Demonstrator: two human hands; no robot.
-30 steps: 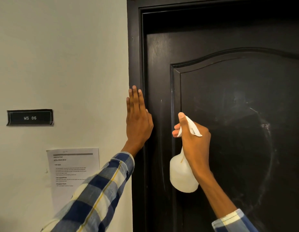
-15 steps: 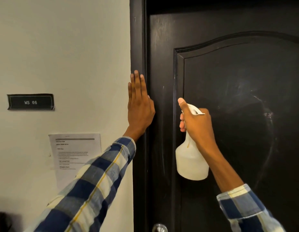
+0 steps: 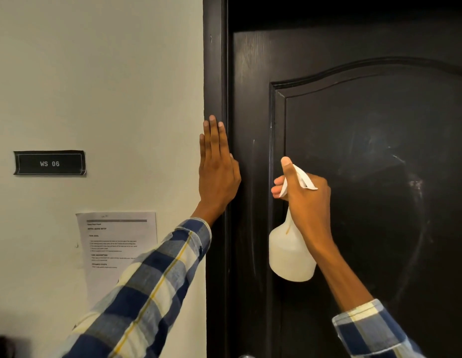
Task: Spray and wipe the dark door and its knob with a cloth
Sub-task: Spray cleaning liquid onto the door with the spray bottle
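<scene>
The spray bottle (image 3: 292,257), a white translucent plastic one, is held upright just in front of the dark door (image 3: 379,125), beside the left edge of its raised panel. It is judged light, slightly squeezable and smooth, so it is best taken at the narrow neck under the trigger, where the right hand (image 3: 306,200) is wrapped, fingers (image 3: 276,183) curled at the trigger. The left hand (image 3: 217,174) is laid flat on the door frame (image 3: 214,60), fingers straight and pressed together. The knob (image 3: 246,356) barely shows at the door's bottom edge; no cloth is seen.
</scene>
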